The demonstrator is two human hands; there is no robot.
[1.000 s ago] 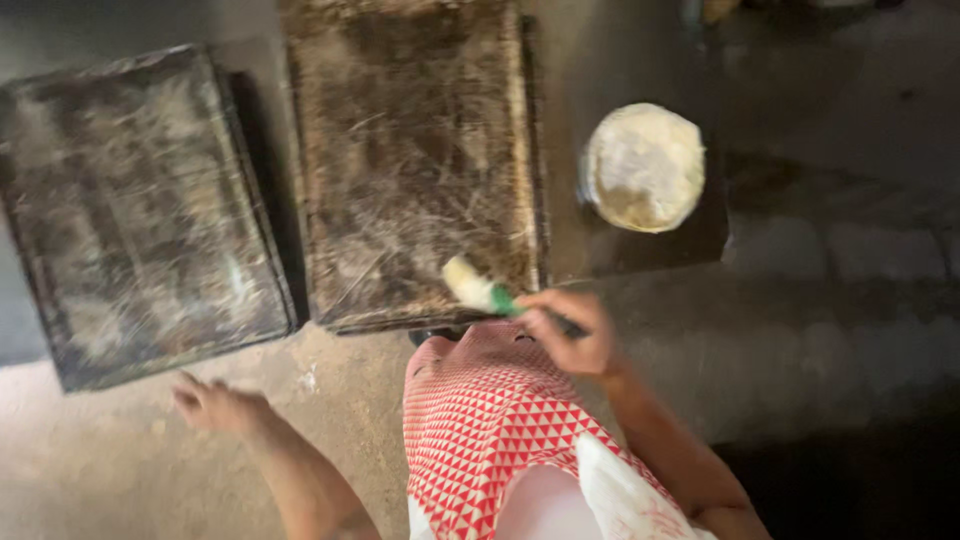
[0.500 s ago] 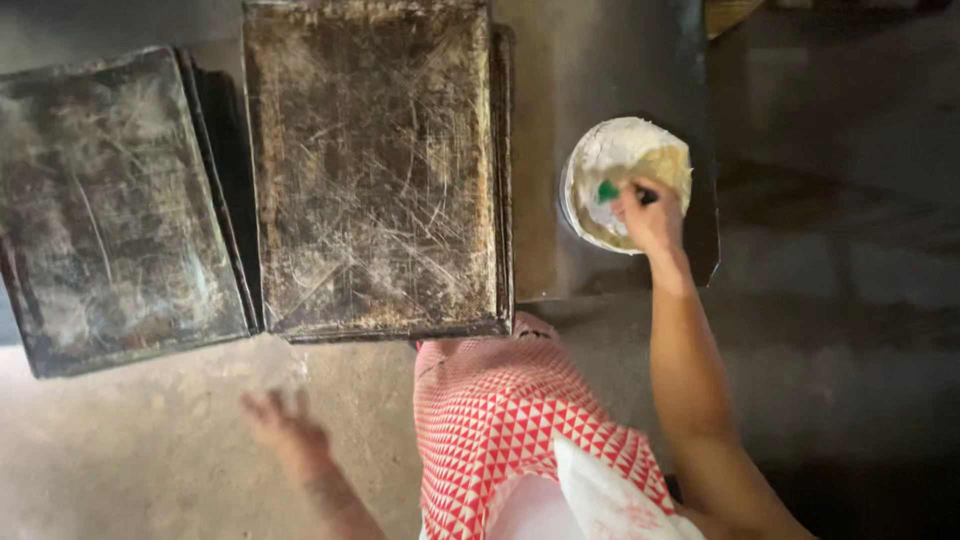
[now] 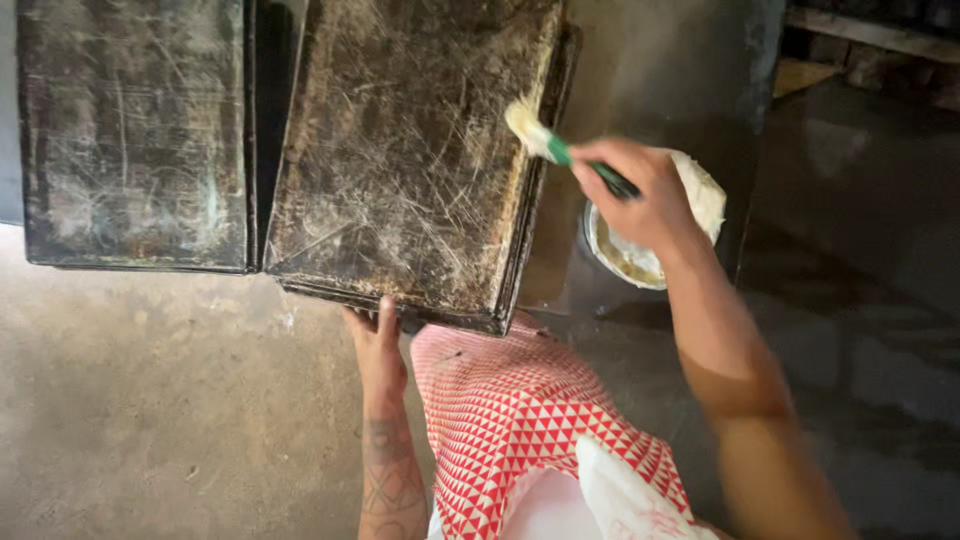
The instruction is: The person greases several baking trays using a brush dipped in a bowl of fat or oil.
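The right hand (image 3: 640,195) pinches a green-handled brush (image 3: 560,150), its bristles touching the right edge of the near tray (image 3: 410,170). The left hand (image 3: 378,345), fingers pressed together, rests flat against that tray's front rim. A bowl (image 3: 625,255) of pale grease sits just beside. Pressing hard so near the edge could, I judge, tip the overhanging tray or drip grease onto the floor.

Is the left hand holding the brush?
No. The right hand grips the green-handled brush over the right-hand baking tray, while the left hand rests at that tray's near edge.
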